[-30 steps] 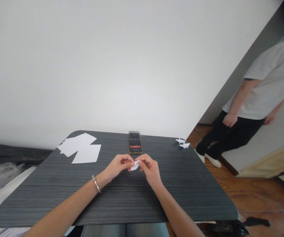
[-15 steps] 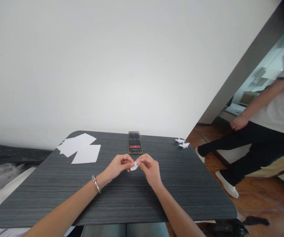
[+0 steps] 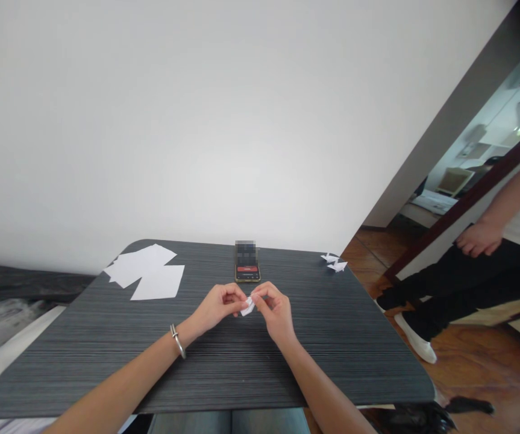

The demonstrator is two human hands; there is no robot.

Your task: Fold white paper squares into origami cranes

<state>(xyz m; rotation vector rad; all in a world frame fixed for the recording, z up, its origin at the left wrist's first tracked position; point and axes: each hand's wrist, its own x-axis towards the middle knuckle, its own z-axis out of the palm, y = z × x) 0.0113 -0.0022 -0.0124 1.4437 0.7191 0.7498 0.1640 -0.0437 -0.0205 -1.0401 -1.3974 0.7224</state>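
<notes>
The charcoal-grey tabletop (image 3: pixel 341 349) has fine black horizontal streaks. The flat paper squares (image 3: pixel 151 272) at far left and the small folded paper (image 3: pixel 247 306) are plain white; the wooden floor (image 3: pixel 476 367) is reddish-brown.

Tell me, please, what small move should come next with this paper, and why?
Probably press the crease firmer: the left hand and right hand both pinch the small folded paper, and it looks loose, unlike the crisp paper birds further off.

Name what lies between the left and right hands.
In the head view, a small folded white paper lies between the left hand and the right hand, held in the fingers of both.
</notes>
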